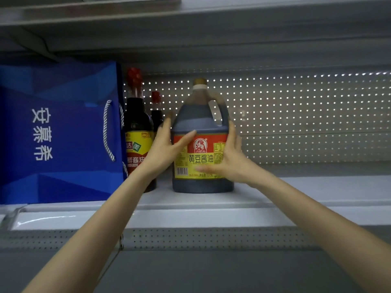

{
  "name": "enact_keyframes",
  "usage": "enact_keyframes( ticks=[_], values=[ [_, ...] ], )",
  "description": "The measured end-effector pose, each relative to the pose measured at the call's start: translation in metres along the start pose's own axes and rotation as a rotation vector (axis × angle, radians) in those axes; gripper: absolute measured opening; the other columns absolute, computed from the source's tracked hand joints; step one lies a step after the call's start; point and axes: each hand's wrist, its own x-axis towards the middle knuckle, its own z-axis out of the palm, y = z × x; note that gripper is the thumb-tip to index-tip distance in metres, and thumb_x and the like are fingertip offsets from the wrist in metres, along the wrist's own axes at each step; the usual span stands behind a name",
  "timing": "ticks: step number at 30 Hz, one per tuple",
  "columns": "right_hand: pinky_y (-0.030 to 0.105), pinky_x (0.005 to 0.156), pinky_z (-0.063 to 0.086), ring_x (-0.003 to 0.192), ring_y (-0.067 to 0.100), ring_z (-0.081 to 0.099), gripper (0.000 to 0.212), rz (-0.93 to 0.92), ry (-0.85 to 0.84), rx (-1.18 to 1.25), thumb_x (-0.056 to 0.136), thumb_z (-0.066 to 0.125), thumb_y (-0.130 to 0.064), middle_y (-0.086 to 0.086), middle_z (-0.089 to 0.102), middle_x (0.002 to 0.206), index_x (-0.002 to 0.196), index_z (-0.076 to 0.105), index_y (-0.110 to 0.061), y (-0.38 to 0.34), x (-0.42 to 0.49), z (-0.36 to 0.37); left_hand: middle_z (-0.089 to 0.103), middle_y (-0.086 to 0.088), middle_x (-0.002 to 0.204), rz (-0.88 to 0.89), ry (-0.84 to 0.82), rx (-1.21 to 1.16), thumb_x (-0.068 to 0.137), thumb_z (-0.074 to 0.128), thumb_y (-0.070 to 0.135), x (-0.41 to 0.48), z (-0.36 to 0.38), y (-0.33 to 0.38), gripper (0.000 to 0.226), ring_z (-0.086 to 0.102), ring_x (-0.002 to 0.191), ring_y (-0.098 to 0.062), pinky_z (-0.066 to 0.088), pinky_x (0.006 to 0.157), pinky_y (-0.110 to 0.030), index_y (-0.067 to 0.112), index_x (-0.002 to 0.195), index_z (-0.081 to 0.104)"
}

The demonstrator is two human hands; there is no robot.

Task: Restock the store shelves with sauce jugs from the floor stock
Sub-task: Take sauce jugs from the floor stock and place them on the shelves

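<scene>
You are looking up into a grey metal shelf [317, 187] in a store. Behind it is a back wall [296, 115] full of little holes, and light shines through them as bright dots. Another shelf [190, 15] sits above like a roof. Below the edge is a strip [211, 237] with more small holes.

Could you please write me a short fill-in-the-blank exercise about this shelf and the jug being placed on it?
1. The sauce jug stands upright on the ___.
2. The left hand and right hand hold the jug from ___ sides.
3. The gift bag is coloured ___.
4. The bottles have ___ caps.

Answers: shelf; both; blue; red
</scene>
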Motion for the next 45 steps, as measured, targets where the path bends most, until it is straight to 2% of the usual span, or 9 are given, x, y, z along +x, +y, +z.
enact_keyframes(
  ticks=[4, 10, 15, 18, 23, 28, 34, 39, 45],
  values=[
    [0.045, 0.114, 0.027, 0.147, 0.033, 0.005, 0.144, -0.023, -0.042, -0.127, 0.061, 0.089, -0.030, 0.014, -0.032, 0.152, 0.115, -0.042, -0.052, 0.005, -0.002, 0.008, 0.038, 0.001, 0.126, -0.050, -0.070, 0.190, 0.065, 0.080, 0.048, 0.017, 0.004, 0.012, 0.097, 0.052, 0.113, -0.018, 0.052, 0.093, -0.037, 0.024, 0.140, 0.024],
    [0.044, 0.107, 0.039, 0.136, 0.032, 0.032, 0.145, -0.069, -0.008, -0.139, 0.059, 0.090, -0.028, 0.008, 0.002, 0.147, 0.142, -0.028, -0.034, 0.019, 0.015, 0.012, 0.035, 0.001, 0.117, -0.081, -0.056, 0.263, 0.067, 0.082, 0.036, 0.027, 0.011, 0.009, 0.097, 0.050, 0.112, -0.020, 0.051, 0.090, -0.032, 0.015, 0.142, 0.023],
    [0.043, 0.111, 0.034, 0.139, 0.032, 0.030, 0.148, -0.050, -0.036, -0.166, 0.059, 0.090, -0.029, 0.015, -0.011, 0.154, 0.125, -0.041, -0.043, 0.029, 0.039, 0.019, 0.047, 0.009, 0.100, -0.099, -0.059, 0.281, 0.076, 0.077, 0.029, 0.035, 0.016, 0.006, 0.087, 0.050, 0.097, -0.014, 0.048, 0.083, -0.029, 0.009, 0.144, 0.027],
    [0.039, 0.109, 0.038, 0.133, 0.028, 0.042, 0.149, -0.004, -0.067, -0.193, 0.059, 0.090, -0.031, 0.017, 0.008, 0.156, 0.115, -0.048, -0.041, 0.041, 0.064, 0.029, 0.040, -0.007, 0.136, -0.144, -0.050, 0.353, 0.080, 0.076, 0.025, 0.044, 0.020, -0.004, 0.099, 0.051, 0.115, -0.027, 0.048, 0.091, -0.037, 0.016, 0.151, 0.008],
    [0.029, 0.098, 0.045, 0.116, 0.023, 0.056, 0.107, 0.146, -0.221, -0.219, 0.055, 0.089, -0.044, 0.014, 0.049, 0.140, 0.144, 0.038, -0.017, 0.059, 0.091, 0.043, 0.011, -0.011, 0.155, -0.174, 0.000, 0.424, 0.082, 0.074, 0.028, 0.060, 0.026, -0.027, 0.112, 0.037, 0.132, -0.034, 0.044, 0.098, -0.043, 0.027, 0.150, -0.016],
    [0.027, 0.090, 0.045, 0.112, 0.023, 0.059, 0.140, 0.143, -0.167, -0.201, 0.021, 0.075, -0.069, 0.013, 0.049, 0.138, 0.145, 0.037, -0.017, 0.075, 0.105, 0.056, 0.005, -0.006, 0.158, -0.179, 0.045, 0.482, 0.090, 0.065, 0.021, 0.058, 0.033, -0.037, 0.102, 0.042, 0.129, -0.033, 0.048, 0.089, -0.041, 0.032, 0.149, -0.017],
    [0.046, 0.101, 0.043, 0.122, 0.034, 0.051, 0.097, 0.107, -0.113, -0.486, 0.083, 0.062, -0.055, 0.014, 0.025, 0.154, 0.153, 0.005, -0.022, 0.039, 0.059, 0.022, 0.003, -0.007, 0.159, -0.064, 0.026, 0.737, 0.098, 0.049, 0.025, 0.034, 0.025, -0.027, 0.077, 0.038, 0.133, -0.037, 0.045, 0.093, -0.047, 0.026, 0.152, -0.006],
    [0.061, 0.112, 0.012, 0.146, 0.035, 0.009, 0.087, 0.090, 0.076, -0.825, 0.089, 0.034, -0.069, 0.011, 0.001, 0.161, 0.153, -0.006, -0.026, 0.035, 0.010, -0.007, 0.011, -0.006, 0.160, 0.227, 0.058, 0.942, 0.101, 0.027, 0.047, 0.015, 0.021, -0.016, 0.060, 0.010, 0.147, -0.029, 0.023, 0.113, -0.049, 0.023, 0.153, 0.011],
    [0.063, 0.112, 0.001, 0.148, 0.028, 0.003, 0.075, 0.119, 0.192, -1.033, 0.092, 0.018, -0.068, 0.005, 0.001, 0.161, 0.153, -0.002, -0.029, 0.042, -0.040, -0.045, 0.028, -0.008, 0.155, 0.367, -0.068, 0.990, 0.092, 0.007, 0.060, 0.000, 0.047, -0.002, 0.073, 0.020, 0.144, -0.029, 0.013, 0.114, -0.053, 0.021, 0.150, 0.025]
  ],
)
